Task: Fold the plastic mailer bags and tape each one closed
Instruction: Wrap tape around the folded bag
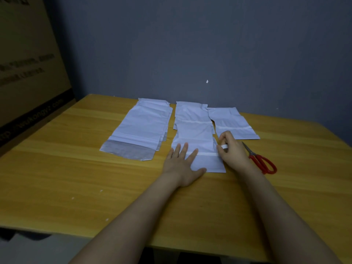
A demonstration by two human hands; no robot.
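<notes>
Head view, quick pass from near to far. I see both bare forearms come up from the bottom edge toward frame centre.

- **Left hand** [183,164]: lies flat with fingers straight and spread. It presses on the near left part of the front mailer bag [196,136], and the thumb lies along the bag's near edge.
- **Right hand** [231,151]: sits at the bag's right edge with fingers curled. It pinches the lifted, curled end of a white strip [224,146]. The rest of the strip runs flat across the bag between the two hands. I can't tell whether it is tape or a peel-off liner.
- **Front mailer bag**: white, flat on the yellow wooden worktop [85,168], just below frame centre. Its far end overlaps a second bag [190,113].
- **Red-handled scissors** [261,159]: lie just right of the right hand, blades closed, tips pointing to the upper left.
- **Small white scraps** [101,190]: lie on the worktop at lower left.
- **Stack of mailer bags** [141,126]: left of centre and slightly fanned, with a grey flap [129,151] at the near end.
- **Third bag** [232,122]: right of the second bag and close beside it, with a pale band across it.
- **Blue-grey wall** [190,44]: fills the top of the frame.
- **Cardboard box** [28,63]: stands at upper left; its print is too blurred to read.
</notes>
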